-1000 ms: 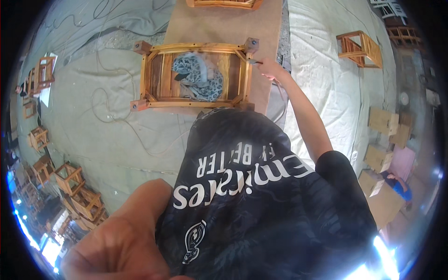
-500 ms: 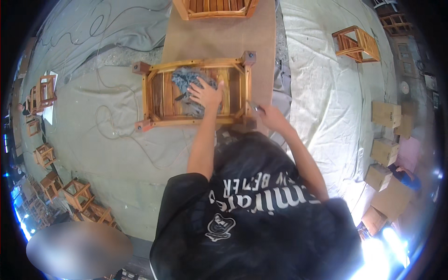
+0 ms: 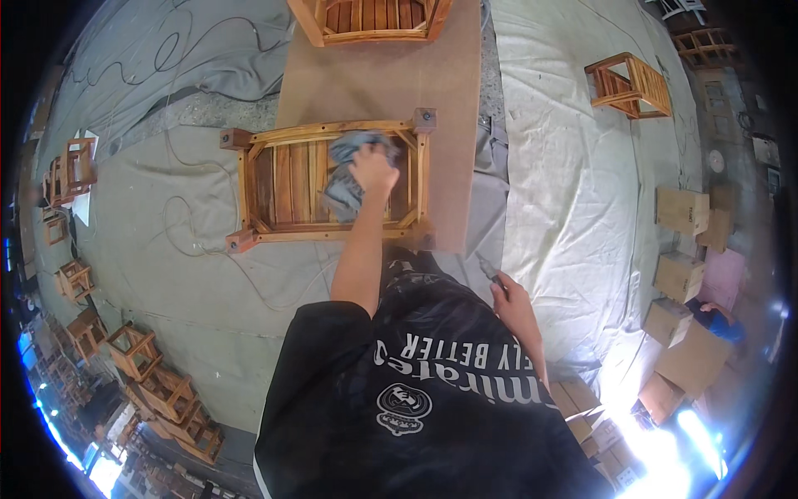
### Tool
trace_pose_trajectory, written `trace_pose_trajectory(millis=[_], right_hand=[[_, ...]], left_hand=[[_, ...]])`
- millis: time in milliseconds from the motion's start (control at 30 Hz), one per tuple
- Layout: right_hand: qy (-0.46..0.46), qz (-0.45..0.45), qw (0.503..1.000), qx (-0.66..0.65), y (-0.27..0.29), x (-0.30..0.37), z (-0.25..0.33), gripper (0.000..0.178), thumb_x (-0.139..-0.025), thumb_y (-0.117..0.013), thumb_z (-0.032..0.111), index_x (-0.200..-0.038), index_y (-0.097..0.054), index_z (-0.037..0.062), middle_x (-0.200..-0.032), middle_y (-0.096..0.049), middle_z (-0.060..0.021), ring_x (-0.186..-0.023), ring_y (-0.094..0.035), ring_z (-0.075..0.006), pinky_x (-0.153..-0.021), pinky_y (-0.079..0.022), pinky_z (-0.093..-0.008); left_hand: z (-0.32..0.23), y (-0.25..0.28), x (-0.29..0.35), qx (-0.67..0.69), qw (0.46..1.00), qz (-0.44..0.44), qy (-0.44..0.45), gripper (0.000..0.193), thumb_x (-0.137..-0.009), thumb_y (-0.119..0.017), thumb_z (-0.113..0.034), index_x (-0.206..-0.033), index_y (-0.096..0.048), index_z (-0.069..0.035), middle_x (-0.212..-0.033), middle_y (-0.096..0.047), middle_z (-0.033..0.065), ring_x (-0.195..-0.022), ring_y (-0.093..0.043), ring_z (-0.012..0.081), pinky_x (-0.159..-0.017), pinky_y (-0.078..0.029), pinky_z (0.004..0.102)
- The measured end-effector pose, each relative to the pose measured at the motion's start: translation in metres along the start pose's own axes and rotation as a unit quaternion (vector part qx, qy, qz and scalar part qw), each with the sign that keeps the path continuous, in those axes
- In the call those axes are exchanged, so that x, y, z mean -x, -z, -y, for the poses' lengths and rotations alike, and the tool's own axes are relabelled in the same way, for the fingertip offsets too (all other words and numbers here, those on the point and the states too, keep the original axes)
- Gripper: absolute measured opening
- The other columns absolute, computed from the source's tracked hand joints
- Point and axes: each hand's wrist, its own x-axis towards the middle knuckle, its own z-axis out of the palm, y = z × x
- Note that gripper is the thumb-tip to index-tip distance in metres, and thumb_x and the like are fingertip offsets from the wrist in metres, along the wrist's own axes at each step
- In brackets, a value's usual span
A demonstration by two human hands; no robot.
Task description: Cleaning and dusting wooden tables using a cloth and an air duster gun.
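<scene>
An upturned wooden stool (image 3: 334, 128) lies on a brown board, its short legs pointing up and its slatted underside facing me. My left hand (image 3: 376, 172) is closed around a crumpled grey-blue cloth (image 3: 342, 198), which lies against the slats toward the right end of the stool. My right hand (image 3: 517, 308) is held near my body, right of the stool and apart from it. Its fingers wrap round a slim tool (image 3: 489, 268) with a dark handle and a grey, narrow tip; the exact kind is unclear.
Another wooden piece (image 3: 378, 37) stands at the board's (image 3: 374, 83) far end. A wooden stool (image 3: 629, 86) sits on the pale sheet at right. Cardboard boxes (image 3: 682, 209) line the right side, several stools (image 3: 135, 352) the left. A thin hose (image 3: 173, 220) loops across the floor covering.
My right hand has drawn back from the stool's right edge toward my body with the tool. My left hand has gone from spread flat on the cloth to bunching it, farther right along the slats.
</scene>
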Motion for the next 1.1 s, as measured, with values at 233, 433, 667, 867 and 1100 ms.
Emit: trace_pose_trajectory(millis=[233, 433, 667, 867, 1100], right_hand=[[0.082, 0.056, 0.993, -0.058, -0.051, -0.071, 0.081, 0.027, -0.092, -0.053, 0.019, -0.107, -0.061, -0.0021, -0.071, -0.063, -0.0194, -0.066, -0.066, -0.0311, -0.065, -0.049, -0.0404], [0.083, 0.051, 0.990, -0.100, -0.088, -0.169, 0.126, 0.030, -0.093, -0.052, 0.024, -0.091, -0.061, -0.0047, -0.067, -0.064, -0.0188, -0.065, -0.067, -0.0301, -0.065, -0.050, -0.0407], [0.081, -0.003, 0.997, -0.013, -0.145, -0.230, 0.146, 0.033, -0.095, -0.049, 0.026, -0.096, -0.062, -0.0041, -0.071, -0.067, -0.0170, -0.069, -0.069, -0.0285, -0.060, -0.053, -0.0394], [0.103, -0.028, 0.994, -0.021, -0.164, -0.259, 0.123, 0.035, -0.095, -0.048, 0.025, -0.104, -0.060, -0.0067, -0.076, -0.067, -0.0198, -0.066, -0.069, -0.0283, -0.059, -0.053, -0.0396], [0.114, -0.067, 0.991, 0.019, -0.141, -0.247, 0.124, 0.036, -0.093, -0.048, 0.025, -0.108, -0.061, -0.0045, -0.077, -0.066, -0.0217, -0.067, -0.069, -0.0289, -0.065, -0.053, -0.0391]], left_hand=[[0.034, -0.011, 0.014, -0.002, 0.985, 0.145, -0.094, 0.046, -0.071, -0.067, -0.021, -0.116, -0.066, -0.019, -0.131, -0.050, 0.0079, -0.126, -0.041, 0.0322, -0.103, -0.035, 0.0514], [0.068, 0.020, 0.090, 0.092, 0.960, 0.256, -0.070, 0.040, -0.084, -0.053, -0.045, -0.107, -0.071, -0.018, -0.111, -0.065, 0.0143, -0.112, -0.055, 0.0373, -0.103, -0.035, 0.0491], [0.105, -0.042, 0.085, 0.201, 0.965, 0.087, 0.146, 0.054, -0.086, -0.049, -0.060, -0.094, -0.073, -0.013, -0.100, -0.069, 0.0166, -0.109, -0.058, 0.0387, -0.095, -0.043, 0.0487], [0.074, -0.001, 0.072, 0.182, 0.947, 0.133, 0.228, 0.077, -0.079, -0.058, -0.065, -0.130, -0.049, -0.009, -0.117, -0.063, 0.0199, -0.112, -0.059, 0.0375, -0.093, -0.045, 0.0480], [0.033, 0.015, 0.057, 0.010, 0.973, 0.095, 0.209, 0.074, -0.082, -0.060, -0.058, -0.130, -0.045, -0.003, -0.120, -0.058, 0.0187, -0.113, -0.057, 0.0355, -0.099, -0.036, 0.0499]])
